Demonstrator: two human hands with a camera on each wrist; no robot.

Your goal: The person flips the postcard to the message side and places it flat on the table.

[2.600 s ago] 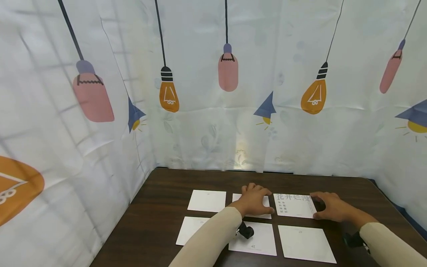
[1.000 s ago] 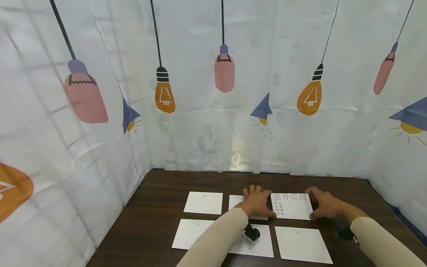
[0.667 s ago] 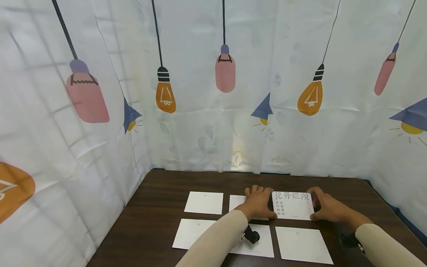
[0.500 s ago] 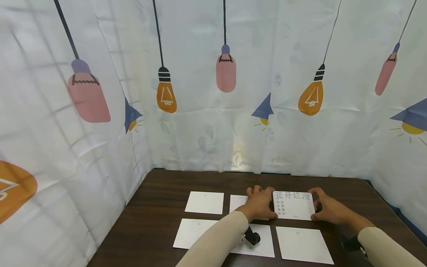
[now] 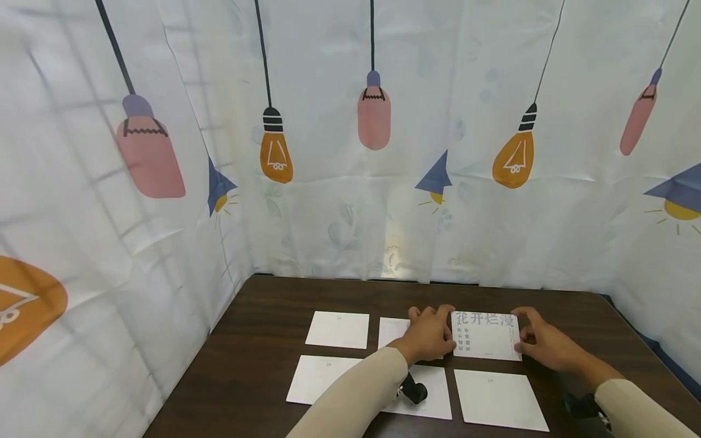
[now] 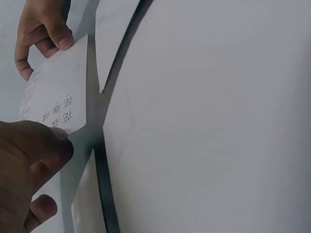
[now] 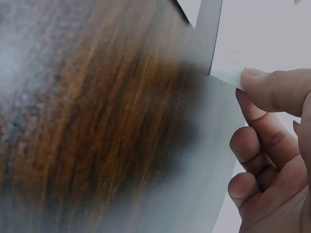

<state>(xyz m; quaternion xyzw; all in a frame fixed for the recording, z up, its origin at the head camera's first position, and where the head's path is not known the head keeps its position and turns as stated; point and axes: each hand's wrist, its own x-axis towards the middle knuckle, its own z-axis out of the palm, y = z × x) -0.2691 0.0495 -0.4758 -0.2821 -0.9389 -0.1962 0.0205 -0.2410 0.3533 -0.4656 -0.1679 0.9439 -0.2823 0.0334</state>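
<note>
A white card (image 5: pixel 487 344) printed with large grey Chinese characters and small columns of text is at the back right of the dark wooden table. My left hand (image 5: pixel 429 334) pinches its left edge; in the left wrist view the thumb (image 6: pixel 51 138) lies over the card's corner. Opposite it, my right hand (image 5: pixel 550 344) grips the right edge. The right wrist view has that thumb (image 7: pixel 267 90) on top of the card, with curled fingers (image 7: pixel 245 143) underneath. Part of another white card (image 5: pixel 391 331) shows beneath the left wrist.
Several more white cards lie in two rows: one at back left (image 5: pixel 336 330), one at front left (image 5: pixel 317 377), one at front middle (image 5: pixel 432 392) partly under my left sleeve, one at front right (image 5: pixel 499 398). A patterned white curtain (image 5: pixel 328 231) surrounds the brown table (image 5: pixel 235 365).
Fingers and thumbs of both hands have closed from a spread pose at the printed card's sides to a pinch on its edges. The head view has shifted slightly; the other cards stay put.
</note>
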